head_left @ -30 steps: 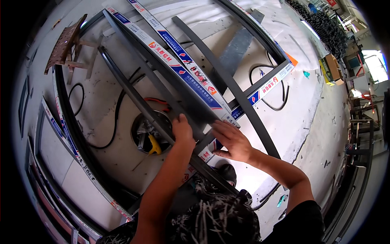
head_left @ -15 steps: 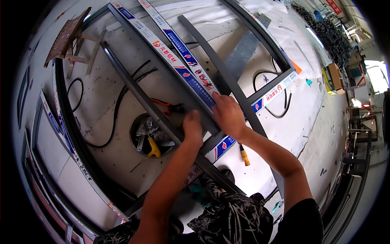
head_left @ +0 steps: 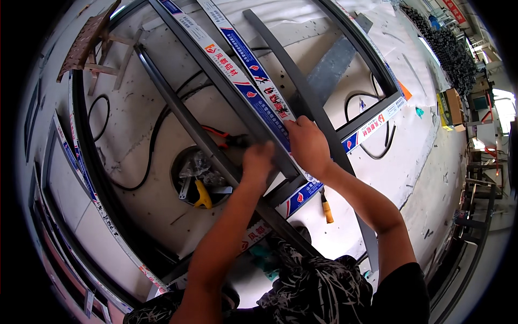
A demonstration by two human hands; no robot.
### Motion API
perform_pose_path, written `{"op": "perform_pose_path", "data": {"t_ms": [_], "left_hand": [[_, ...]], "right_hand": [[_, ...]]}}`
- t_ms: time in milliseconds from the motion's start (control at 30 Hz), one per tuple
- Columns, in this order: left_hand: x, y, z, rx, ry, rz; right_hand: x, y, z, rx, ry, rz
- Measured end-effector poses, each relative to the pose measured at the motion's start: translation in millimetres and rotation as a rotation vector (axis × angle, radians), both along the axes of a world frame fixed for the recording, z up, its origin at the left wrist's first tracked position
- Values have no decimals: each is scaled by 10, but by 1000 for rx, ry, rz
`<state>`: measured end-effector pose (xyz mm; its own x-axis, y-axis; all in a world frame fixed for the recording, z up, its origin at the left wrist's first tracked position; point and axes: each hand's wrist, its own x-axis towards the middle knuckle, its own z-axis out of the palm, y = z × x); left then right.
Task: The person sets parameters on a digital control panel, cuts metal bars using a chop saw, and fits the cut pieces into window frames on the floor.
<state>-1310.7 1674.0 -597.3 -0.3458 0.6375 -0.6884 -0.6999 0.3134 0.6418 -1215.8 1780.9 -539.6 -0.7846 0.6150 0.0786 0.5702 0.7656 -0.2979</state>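
Dark grey aluminium profiles with white-and-blue protective film form a window frame in front of me. My right hand is closed over the edge of the filmed aluminium profile, near its lower end, where it meets a crosspiece. Beside the same profile, on its left, is my left hand; motion smears its fingers, and what they hold, if anything, cannot be seen. Red-handled pliers lie just past the left hand. A loose grey bar runs diagonally to the right of my right hand.
A round container holds clear plastic bags and a yellow-handled tool. A yellow-handled screwdriver lies on the floor. A black cable snakes under the frame. A wooden stool stands far left; a cardboard box sits right.
My view has shifted slightly. The right hand's fingers, earlier stretched across the profile, are now more curled at its edge. The left hand has become blurred by motion beside the profile.
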Motion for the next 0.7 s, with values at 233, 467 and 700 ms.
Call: {"op": "perform_pose_path", "data": {"t_ms": [233,467,700], "left_hand": [[-19,44,1,21,-56,57],[3,74,-64,14,-100,58],[11,75,-4,-51,-58,9]], "right_hand": [[-469,-17,14,108,-31,44],[-1348,106,19,101,-255,-88],[-1324,152,18,50,-187,-23]]}}
